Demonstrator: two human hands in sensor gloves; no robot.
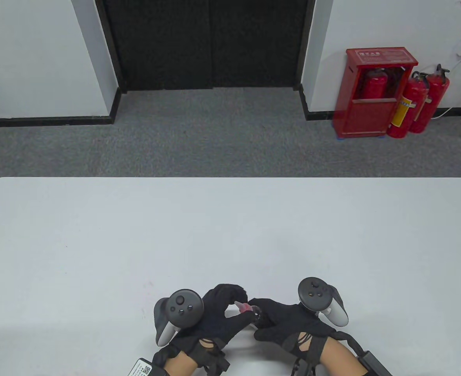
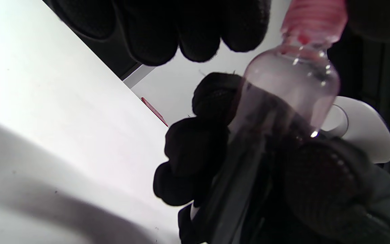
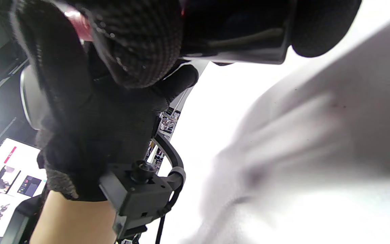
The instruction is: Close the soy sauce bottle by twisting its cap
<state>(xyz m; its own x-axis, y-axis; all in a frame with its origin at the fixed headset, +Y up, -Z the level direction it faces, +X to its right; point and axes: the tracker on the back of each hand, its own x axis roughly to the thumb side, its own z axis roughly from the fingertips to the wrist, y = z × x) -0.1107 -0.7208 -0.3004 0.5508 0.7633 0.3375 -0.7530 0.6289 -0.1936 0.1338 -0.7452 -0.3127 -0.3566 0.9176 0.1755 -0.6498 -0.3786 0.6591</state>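
The soy sauce bottle (image 2: 283,101) has a clear shoulder, dark liquid and a red ribbed cap (image 2: 313,15) sitting on its neck. In the table view only the cap (image 1: 243,306) and a bit of the neck show between the two hands, near the table's front edge. My right hand (image 1: 260,315) grips the bottle's body, its fingers (image 2: 198,145) wrapped around it, and holds it tilted toward the left. My left hand (image 1: 241,298) pinches the cap, its fingers (image 2: 181,30) curled over it. In the right wrist view the dark bottle (image 3: 235,30) sits under my right fingers and the cap (image 3: 76,20) shows inside my left hand.
The white table (image 1: 230,235) stretches far ahead and to both sides of the hands. Beyond it is grey carpet, and a red fire-extinguisher cabinet (image 1: 375,94) stands by the back wall.
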